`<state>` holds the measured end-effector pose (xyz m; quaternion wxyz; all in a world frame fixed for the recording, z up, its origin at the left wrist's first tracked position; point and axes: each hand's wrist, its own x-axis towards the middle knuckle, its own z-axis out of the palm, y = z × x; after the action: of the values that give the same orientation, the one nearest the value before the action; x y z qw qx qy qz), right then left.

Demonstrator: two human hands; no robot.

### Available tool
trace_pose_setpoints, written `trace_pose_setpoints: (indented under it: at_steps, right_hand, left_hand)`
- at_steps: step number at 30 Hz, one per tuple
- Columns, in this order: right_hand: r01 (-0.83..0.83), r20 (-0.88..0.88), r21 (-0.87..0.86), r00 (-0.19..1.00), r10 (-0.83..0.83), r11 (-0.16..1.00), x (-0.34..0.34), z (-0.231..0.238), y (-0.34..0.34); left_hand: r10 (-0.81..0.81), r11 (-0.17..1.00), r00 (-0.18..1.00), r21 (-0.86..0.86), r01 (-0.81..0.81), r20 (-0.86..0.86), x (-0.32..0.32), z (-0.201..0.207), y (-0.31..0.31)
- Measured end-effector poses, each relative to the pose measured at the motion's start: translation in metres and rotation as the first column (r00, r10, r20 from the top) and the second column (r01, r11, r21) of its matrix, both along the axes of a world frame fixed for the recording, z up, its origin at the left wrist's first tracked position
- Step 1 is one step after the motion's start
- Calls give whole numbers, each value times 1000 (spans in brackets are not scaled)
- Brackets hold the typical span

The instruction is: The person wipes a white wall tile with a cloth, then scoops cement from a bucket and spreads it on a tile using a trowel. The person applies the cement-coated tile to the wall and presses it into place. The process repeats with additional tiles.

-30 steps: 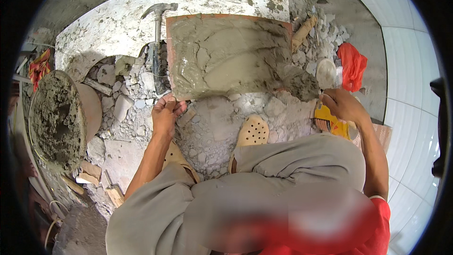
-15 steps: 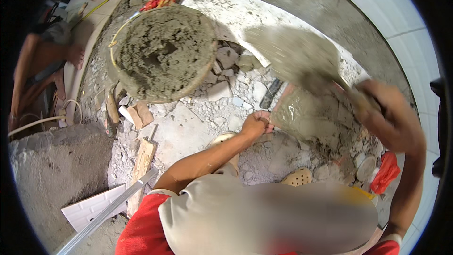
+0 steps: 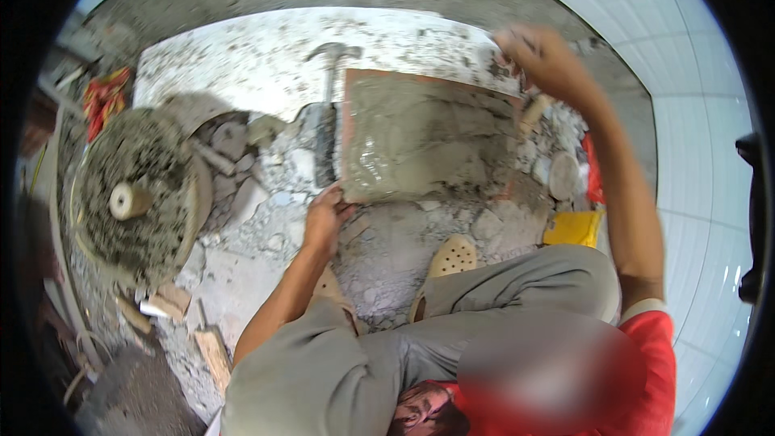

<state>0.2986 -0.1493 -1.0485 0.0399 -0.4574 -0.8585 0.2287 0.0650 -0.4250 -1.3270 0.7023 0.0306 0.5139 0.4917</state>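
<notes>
A reddish tile [image 3: 349, 141] lies spread with wet grey mortar [image 3: 428, 133] over most of its upper face. My left hand [image 3: 324, 214] is closed on its near left corner, thumb and fingers at the edge. Beyond its far right corner is my right hand [image 3: 545, 60], somewhat blurred, so whether its fingers hold anything cannot be made out. At the left, a round tub [image 3: 198, 194] is full of rough grey mortar. A round wooden handle [image 3: 129, 202], seemingly the trowel's, sticks up from that mortar. Just left of the tile lies a hammer [image 3: 325, 141] with a dark grip.
A mortar-spattered white board [image 3: 242, 52] stretches behind the tile. Broken stones [image 3: 230, 141] and rubble cover the ground. A yellow packet [image 3: 571, 228] and red plastic [image 3: 593, 169] lie at the right, near a white tiled wall [image 3: 698, 145]. Wood scraps [image 3: 211, 355] lie lower left.
My right hand no longer holds the trowel; a handle now stands in the tub's mortar. That hand is now beyond the tile's far right corner. The view has shifted; my left hand keeps its corner.
</notes>
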Motion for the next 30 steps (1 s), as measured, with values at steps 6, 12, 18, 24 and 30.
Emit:
trace_pose_setpoints:
  at_steps: [6,12,18,24,30]
  right_hand:
    - [643,-26,-214,749,-662,736,230,-160,-67]
    - [571,-230,-534,612,-757,623,235,-226,-85]
    - [578,-254,-598,521,-815,556,227,-221,-73]
    - [173,-463,-832,310,-831,528,221,-197,-67]
    - [256,-395,-793,475,-786,553,216,-172,-60]
  left_hand:
    - [8,1000,999,-11,-9,-35,0,20,3]
    - [-15,999,994,-39,11,-105,3,32,11]
    - [-127,987,975,-121,106,-185,-5,55,21]
    - [-121,987,983,88,134,-139,-25,78,53]
    - [-174,982,985,73,174,-6,-38,108,80]
